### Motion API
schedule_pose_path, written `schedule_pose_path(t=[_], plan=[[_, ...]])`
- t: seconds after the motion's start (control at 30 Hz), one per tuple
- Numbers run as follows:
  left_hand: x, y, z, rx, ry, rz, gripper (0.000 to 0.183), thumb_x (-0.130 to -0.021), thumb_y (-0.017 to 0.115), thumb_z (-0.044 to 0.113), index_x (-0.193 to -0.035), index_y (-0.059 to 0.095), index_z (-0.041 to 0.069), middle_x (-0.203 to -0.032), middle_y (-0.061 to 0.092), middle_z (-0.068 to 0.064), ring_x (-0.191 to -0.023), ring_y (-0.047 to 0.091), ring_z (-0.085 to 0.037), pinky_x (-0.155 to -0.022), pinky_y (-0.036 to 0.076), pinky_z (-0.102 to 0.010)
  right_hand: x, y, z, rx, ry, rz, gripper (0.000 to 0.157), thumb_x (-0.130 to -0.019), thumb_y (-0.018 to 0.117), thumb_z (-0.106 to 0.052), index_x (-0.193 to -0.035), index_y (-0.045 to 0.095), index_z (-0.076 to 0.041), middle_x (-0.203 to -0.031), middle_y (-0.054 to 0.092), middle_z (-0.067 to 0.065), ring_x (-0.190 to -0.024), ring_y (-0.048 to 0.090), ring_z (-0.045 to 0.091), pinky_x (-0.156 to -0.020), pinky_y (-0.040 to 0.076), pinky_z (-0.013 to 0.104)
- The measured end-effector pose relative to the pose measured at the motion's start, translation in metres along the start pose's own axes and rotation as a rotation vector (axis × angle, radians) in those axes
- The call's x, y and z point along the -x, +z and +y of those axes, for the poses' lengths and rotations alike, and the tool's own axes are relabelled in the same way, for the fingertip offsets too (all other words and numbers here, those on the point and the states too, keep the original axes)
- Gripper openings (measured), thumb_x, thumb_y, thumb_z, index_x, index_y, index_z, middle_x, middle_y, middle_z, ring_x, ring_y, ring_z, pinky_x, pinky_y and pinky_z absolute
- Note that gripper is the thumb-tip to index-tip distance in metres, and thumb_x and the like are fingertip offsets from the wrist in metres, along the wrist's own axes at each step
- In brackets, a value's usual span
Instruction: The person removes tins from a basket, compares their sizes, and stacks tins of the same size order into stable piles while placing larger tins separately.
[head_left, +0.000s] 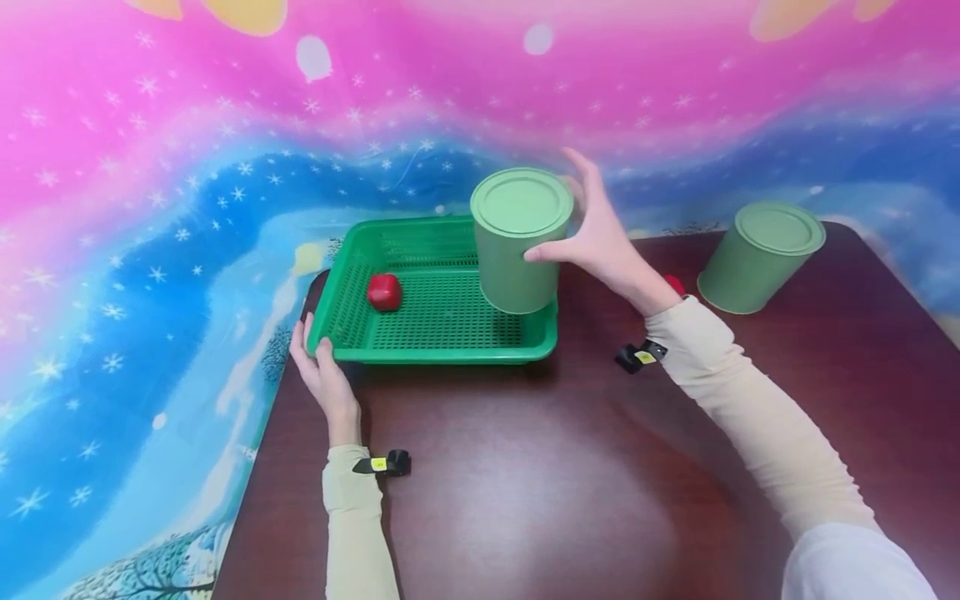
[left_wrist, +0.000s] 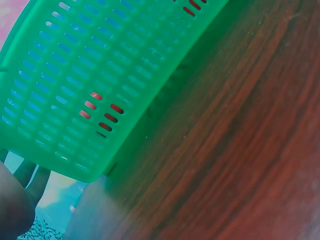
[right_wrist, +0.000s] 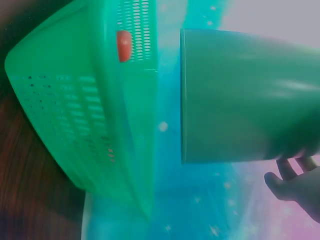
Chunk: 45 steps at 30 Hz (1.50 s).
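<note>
My right hand (head_left: 600, 237) grips a pale green cylindrical can (head_left: 517, 271) by its right side, thumb in front and fingers behind. The can is held up over the right end of a green plastic basket (head_left: 442, 356); the right wrist view shows a gap between the can (right_wrist: 240, 97) and the basket rim. With its thumb at the rim, my left hand (head_left: 326, 383) holds the basket's near left corner. Inside, towards the left, lies a red rounded block (head_left: 385, 292). In the left wrist view, red shows through slots in the basket wall (left_wrist: 65, 120).
A second green can (head_left: 761, 258) stands on the dark wooden table (head_left: 517, 483) at the right. Part of a red object (head_left: 675, 285) shows behind my right wrist. A patterned cloth (head_left: 180, 208) rises behind the table and along its left side.
</note>
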<state>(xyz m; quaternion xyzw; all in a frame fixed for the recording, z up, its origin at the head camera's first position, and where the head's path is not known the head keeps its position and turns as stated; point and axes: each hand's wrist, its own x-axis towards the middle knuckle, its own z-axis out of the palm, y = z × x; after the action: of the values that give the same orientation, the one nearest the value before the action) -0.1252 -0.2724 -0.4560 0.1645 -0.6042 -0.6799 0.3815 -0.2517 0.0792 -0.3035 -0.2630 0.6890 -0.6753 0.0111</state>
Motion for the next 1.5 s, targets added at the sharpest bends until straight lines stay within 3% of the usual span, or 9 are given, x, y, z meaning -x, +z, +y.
schedule_pose_path(t=[0.17, 0.37, 0.6, 0.8, 1.0, 1.33, 1.5], plan=[[-0.012, -0.006, -0.013, -0.009, 0.004, 0.002, 0.055, -0.105, 0.044, 0.01, -0.159, 0.034, 0.003, -0.16, 0.045, -0.007, -0.148, 0.036, -0.014, -0.118, 0.028, -0.03, 0.012, -0.017, -0.012, 0.023, 0.011, 0.067, 0.12, -0.07, 0.09, -0.001, -0.164, 0.018, -0.022, -0.149, 0.045, 0.01, -0.138, 0.043, 0.02, -0.115, 0.034, 0.044], [-0.016, -0.012, -0.016, -0.017, -0.005, -0.002, 0.056, -0.105, 0.044, 0.011, -0.16, 0.032, 0.003, -0.161, 0.044, -0.008, -0.15, 0.033, -0.016, -0.119, 0.025, -0.031, 0.02, -0.037, -0.016, 0.106, 0.063, 0.125, 0.119, -0.073, 0.09, -0.003, -0.164, 0.016, -0.026, -0.153, 0.041, 0.008, -0.14, 0.042, 0.018, -0.116, 0.032, 0.044], [-0.016, -0.017, -0.013, -0.026, -0.014, 0.008, 0.055, -0.106, 0.044, 0.015, -0.16, 0.034, 0.008, -0.16, 0.045, -0.003, -0.149, 0.034, -0.013, -0.118, 0.026, -0.028, 0.028, -0.062, -0.021, 0.26, 0.128, 0.213, 0.119, -0.076, 0.09, -0.015, -0.165, 0.013, -0.03, -0.169, 0.014, -0.008, -0.154, 0.017, 0.011, -0.123, 0.016, 0.047], [-0.015, -0.018, -0.01, -0.031, -0.018, 0.002, 0.055, -0.106, 0.045, 0.016, -0.16, 0.035, 0.007, -0.159, 0.046, -0.002, -0.149, 0.034, -0.012, -0.118, 0.026, -0.028, 0.041, -0.083, -0.021, 0.251, 0.143, 0.266, 0.116, -0.078, 0.088, -0.011, -0.165, 0.013, -0.03, -0.166, 0.02, 0.004, -0.151, 0.023, 0.015, -0.122, 0.019, 0.041], [-0.018, -0.026, -0.009, -0.032, -0.012, 0.001, 0.054, -0.107, 0.044, 0.016, -0.159, 0.035, 0.008, -0.159, 0.046, 0.0, -0.149, 0.033, -0.012, -0.118, 0.026, -0.027, 0.056, -0.103, -0.013, 0.259, 0.178, 0.293, 0.117, -0.081, 0.087, -0.01, -0.165, 0.008, -0.031, -0.169, 0.01, 0.003, -0.156, 0.01, 0.015, -0.125, 0.011, 0.039], [-0.019, -0.033, -0.006, -0.031, -0.004, 0.016, 0.053, -0.106, 0.044, 0.015, -0.158, 0.037, 0.008, -0.159, 0.047, -0.001, -0.148, 0.035, -0.011, -0.115, 0.028, -0.022, 0.079, -0.139, -0.004, 0.302, 0.257, 0.405, 0.115, -0.083, 0.085, -0.009, -0.165, 0.008, -0.035, -0.167, 0.017, 0.009, -0.15, 0.023, 0.018, -0.123, 0.02, 0.041], [-0.02, -0.032, -0.006, -0.032, -0.004, 0.013, 0.054, -0.106, 0.044, 0.016, -0.158, 0.036, 0.007, -0.16, 0.046, -0.001, -0.148, 0.035, -0.011, -0.116, 0.027, -0.023, 0.096, -0.161, 0.002, 0.224, 0.257, 0.461, 0.114, -0.082, 0.083, 0.002, -0.164, 0.011, -0.032, -0.156, 0.03, 0.005, -0.143, 0.032, 0.019, -0.118, 0.029, 0.029]])
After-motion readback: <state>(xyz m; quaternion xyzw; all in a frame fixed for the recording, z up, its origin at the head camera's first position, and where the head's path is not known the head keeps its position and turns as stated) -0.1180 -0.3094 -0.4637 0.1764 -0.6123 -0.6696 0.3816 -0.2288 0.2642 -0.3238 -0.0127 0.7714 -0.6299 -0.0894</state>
